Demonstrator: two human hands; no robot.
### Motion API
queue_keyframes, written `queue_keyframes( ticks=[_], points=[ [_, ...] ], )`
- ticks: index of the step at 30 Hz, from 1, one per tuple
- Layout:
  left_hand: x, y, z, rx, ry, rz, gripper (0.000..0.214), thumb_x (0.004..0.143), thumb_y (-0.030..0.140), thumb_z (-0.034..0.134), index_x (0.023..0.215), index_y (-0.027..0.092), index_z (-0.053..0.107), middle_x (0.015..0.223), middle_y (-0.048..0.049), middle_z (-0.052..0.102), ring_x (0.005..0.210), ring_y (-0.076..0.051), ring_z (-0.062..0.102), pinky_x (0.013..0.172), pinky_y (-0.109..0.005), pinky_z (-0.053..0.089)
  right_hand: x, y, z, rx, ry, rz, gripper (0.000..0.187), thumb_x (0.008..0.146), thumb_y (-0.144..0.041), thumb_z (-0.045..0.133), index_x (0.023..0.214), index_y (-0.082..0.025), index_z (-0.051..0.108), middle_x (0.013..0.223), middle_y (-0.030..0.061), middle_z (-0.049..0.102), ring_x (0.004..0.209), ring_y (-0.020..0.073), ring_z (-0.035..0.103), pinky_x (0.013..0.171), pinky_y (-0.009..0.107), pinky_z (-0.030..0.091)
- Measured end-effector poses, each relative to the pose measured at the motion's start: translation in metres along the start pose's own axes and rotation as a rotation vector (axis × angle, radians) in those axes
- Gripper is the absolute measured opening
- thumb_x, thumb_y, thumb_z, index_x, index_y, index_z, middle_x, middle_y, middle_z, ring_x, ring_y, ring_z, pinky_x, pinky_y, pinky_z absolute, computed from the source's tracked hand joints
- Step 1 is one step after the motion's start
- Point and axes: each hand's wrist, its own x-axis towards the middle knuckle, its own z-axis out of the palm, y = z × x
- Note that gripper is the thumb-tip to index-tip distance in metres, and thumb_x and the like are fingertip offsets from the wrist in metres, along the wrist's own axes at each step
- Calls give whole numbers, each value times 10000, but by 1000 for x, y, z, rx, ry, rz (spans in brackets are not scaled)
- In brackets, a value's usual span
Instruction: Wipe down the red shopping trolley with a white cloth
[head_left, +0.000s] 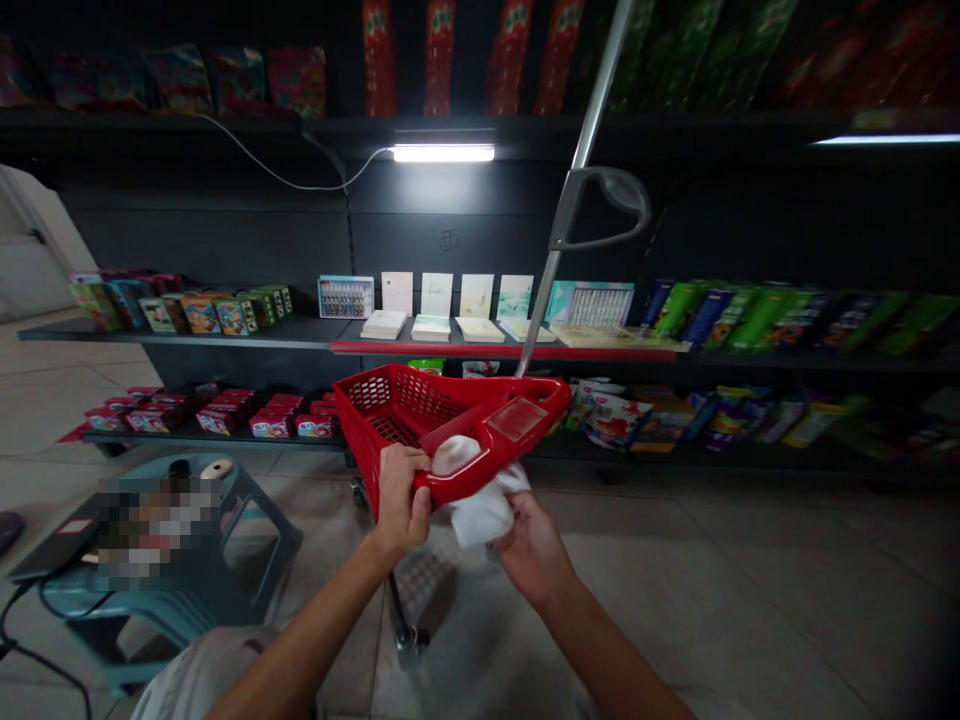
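Observation:
A red plastic shopping cart (360, 425) with a perforated basket stands in front of me. My left hand (403, 495) grips its left side, where the rim meets the red handle (517, 425). A white cloth (484, 510) is pushed partly through the handle's opening and hangs below it. My right hand (531, 545) holds the cloth's lower right part under the handle, fingers closed on it. Some of the right fingers are hidden behind the cloth.
Dark shelves (247, 332) ahead carry boxes, cards and snack bags. A metal pole (551, 265) with a grey grip rises behind the cart handle. On the left, a blue-green plastic stool (255, 500) bears a laptop (56, 545) with a cable. A caster wheel (409, 645) rests on the tiled floor.

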Motion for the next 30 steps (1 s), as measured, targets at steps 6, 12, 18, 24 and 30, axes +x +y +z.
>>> queue_keyframes(
  ticks=[6,12,18,24,30],
  points=[
    [2,2,-3,-56,81,-140,463,1009,573,308,821,230,556,797,-58,613,808,-235,561,801,-428,425,5,-26,-50,-372,590,-288,336,850,-278,570,1117,-200,760,957,47,794,955,263,758,865,400,627],
    [5,0,-8,-126,152,-224,394,975,505,389,762,230,574,739,-39,620,769,-228,566,778,-414,426,11,-56,-41,-972,-226,-783,553,881,-149,539,1408,-269,659,1463,49,628,1392,297,565,1239,544,382],
    [8,-1,-19,-129,144,-275,345,919,472,402,729,234,564,703,-45,622,757,-238,580,773,-413,446,51,-50,-68,-1054,-74,-770,601,910,-121,462,1477,-274,587,1524,37,574,1449,250,505,1273,526,337],
    [13,-4,-37,-232,182,-265,293,875,392,423,665,233,553,617,-25,565,654,-215,520,717,-401,407,79,-42,-110,-998,103,-666,535,912,-173,457,1414,-246,627,1488,61,611,1418,225,538,1234,472,382],
    [13,-14,-53,-314,206,-296,307,844,420,420,636,232,544,590,-37,540,641,-221,504,691,-408,405,91,-35,-119,-787,430,-374,394,820,-360,557,1119,-177,737,1124,136,765,1119,321,692,1046,519,513]
  ],
)
